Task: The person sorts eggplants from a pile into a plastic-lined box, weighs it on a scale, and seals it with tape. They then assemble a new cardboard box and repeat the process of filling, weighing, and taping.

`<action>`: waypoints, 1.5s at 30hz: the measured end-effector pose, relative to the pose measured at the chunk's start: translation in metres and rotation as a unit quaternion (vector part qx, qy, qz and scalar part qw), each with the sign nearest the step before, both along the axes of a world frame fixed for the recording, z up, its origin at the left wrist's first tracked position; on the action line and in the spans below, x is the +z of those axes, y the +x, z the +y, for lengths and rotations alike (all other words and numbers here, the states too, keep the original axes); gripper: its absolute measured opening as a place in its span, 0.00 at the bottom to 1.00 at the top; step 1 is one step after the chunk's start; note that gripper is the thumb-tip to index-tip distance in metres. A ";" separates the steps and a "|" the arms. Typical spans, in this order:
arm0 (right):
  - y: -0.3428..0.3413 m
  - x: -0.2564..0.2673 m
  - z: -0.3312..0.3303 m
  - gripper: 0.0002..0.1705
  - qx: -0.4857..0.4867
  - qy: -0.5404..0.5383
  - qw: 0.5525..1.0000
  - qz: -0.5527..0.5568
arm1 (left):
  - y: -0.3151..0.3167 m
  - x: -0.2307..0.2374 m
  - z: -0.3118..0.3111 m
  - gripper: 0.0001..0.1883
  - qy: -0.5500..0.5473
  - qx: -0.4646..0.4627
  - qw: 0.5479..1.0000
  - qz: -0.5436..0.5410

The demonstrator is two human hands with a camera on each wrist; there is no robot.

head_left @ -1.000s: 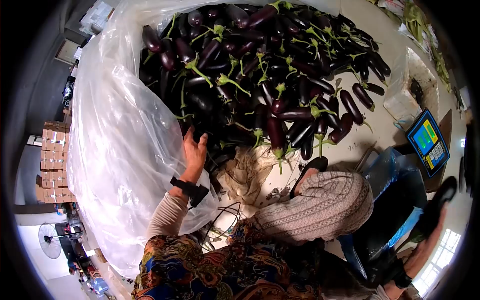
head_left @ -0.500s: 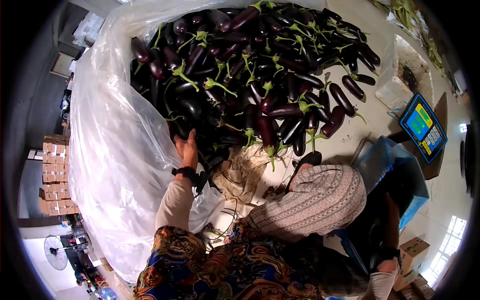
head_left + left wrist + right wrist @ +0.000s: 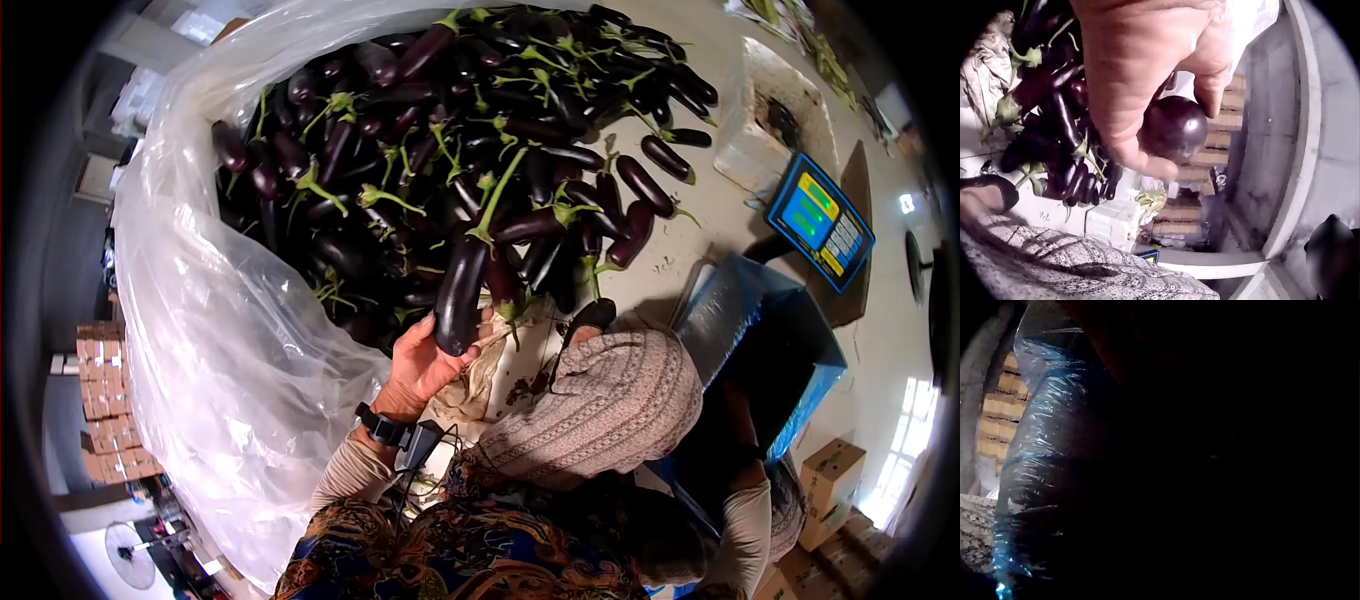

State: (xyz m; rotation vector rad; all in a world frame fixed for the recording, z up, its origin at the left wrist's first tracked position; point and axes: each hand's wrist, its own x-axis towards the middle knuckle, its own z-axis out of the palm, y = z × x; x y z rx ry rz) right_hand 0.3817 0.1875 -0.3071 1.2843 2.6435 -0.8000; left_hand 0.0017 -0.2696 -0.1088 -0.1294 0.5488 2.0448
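Note:
A glossy dark purple eggplant with a long green stem is held up by my left hand, its rounded end toward me. In the left wrist view, the thumb and fingers of the left hand curl around that rounded end. Behind it spreads a big heap of eggplants, many with green caps and stems. My right hand reaches down into a blue plastic bag standing open beside my knee. Its fingers are lost in the dark interior, and the right wrist view is nearly black.
Clear plastic sheeting rises along the heap's left side. A scale display stands beyond the bag, with a dirty white foam box behind it. Cardboard boxes sit at lower right. A crumpled cloth lies near my foot.
My left hand has taken an eggplant from the heap's near left side and brought it right and toward me. The right hand has gone from beside the bag down into it.

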 end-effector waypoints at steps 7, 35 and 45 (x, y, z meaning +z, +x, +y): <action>0.013 -0.049 0.002 0.26 0.071 0.103 0.992 -0.034 | 0.001 0.010 0.055 0.34 0.022 -0.054 0.998 0.013; -0.064 0.106 -0.046 0.42 -0.291 -0.298 0.865 0.281 | -0.008 -0.092 0.085 0.23 -0.210 -0.091 0.973 0.003; -0.056 0.062 -0.038 0.46 -0.221 -0.219 0.928 0.204 | -0.008 -0.029 0.154 0.34 -0.012 -0.187 0.981 0.041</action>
